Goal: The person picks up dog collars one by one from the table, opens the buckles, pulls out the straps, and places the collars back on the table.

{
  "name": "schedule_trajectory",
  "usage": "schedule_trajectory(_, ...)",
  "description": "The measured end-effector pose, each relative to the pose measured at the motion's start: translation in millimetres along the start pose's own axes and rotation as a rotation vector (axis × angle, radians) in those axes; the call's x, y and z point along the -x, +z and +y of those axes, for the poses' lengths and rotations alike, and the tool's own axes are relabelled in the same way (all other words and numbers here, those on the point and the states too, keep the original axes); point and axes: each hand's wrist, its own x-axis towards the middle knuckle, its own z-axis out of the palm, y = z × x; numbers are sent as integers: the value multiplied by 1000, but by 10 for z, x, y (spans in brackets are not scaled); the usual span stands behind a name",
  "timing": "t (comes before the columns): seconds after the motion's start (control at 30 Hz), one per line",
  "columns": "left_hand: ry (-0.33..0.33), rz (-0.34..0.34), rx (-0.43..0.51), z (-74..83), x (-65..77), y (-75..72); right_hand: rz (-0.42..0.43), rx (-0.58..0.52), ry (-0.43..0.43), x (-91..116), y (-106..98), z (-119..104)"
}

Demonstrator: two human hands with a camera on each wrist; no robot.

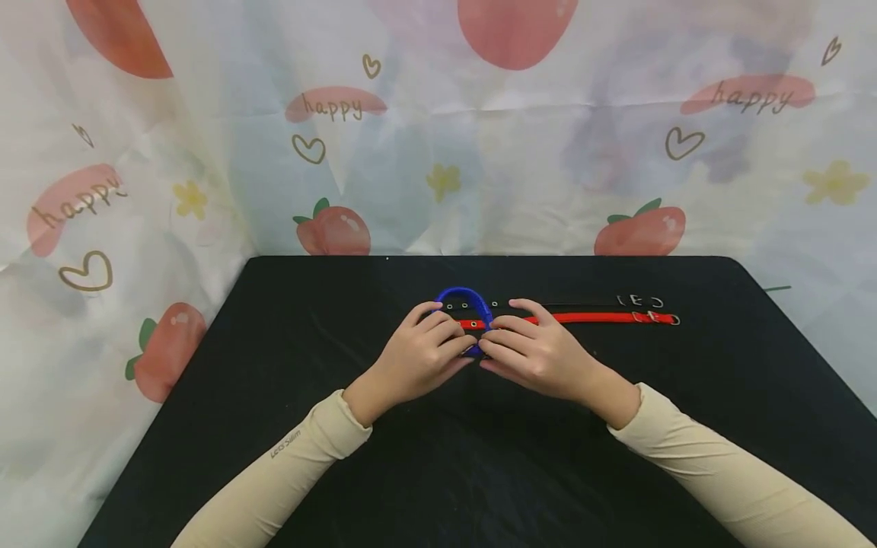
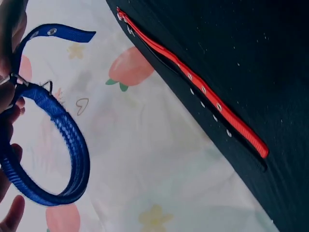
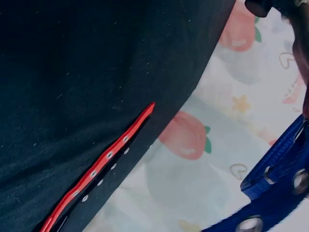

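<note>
A blue collar (image 1: 460,291) with metal eyelets is bent into a loop and held up in both hands, above the table. My left hand (image 1: 421,354) pinches it from the left, and my right hand (image 1: 540,356) grips its right side, fingertips nearly meeting at the front. In the left wrist view the strap runs through a metal buckle (image 2: 18,79), with its punched tail (image 2: 72,34) sticking out past it. A D-ring (image 2: 48,88) stands beside the buckle. The right wrist view catches part of the blue strap (image 3: 280,208) at its edge; the right fingers are mostly hidden there.
Behind the hands, a red collar (image 1: 596,317) lies stretched out on the black-covered table (image 1: 466,472). Parallel to it, farther back, is a black collar (image 1: 575,305) with silver hardware. A printed curtain (image 1: 479,152) hangs along the table's back and sides.
</note>
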Motion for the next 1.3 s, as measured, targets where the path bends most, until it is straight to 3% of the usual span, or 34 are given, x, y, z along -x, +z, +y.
schedule_trajectory(0.23, -75, 77, 83, 9, -18, -33, 62, 19, 55, -5, -8, -7)
schedule_trajectory(0.47, -129, 40, 122, 42, -50, -80, 103, 16, 108, 3, -51, -30)
schedule_trajectory(0.77, -143, 41, 101, 78, -51, -100, 110, -59, 206, 7, -98, -41)
schedule_trajectory(1.1, -201, -77, 127, 14, -20, -179, 90, -171, 265, 40, -181, 11)
schedule_trajectory(1.3, -208, -101, 143, -34, -29, -208, 118, -272, 316, 69, -207, 29)
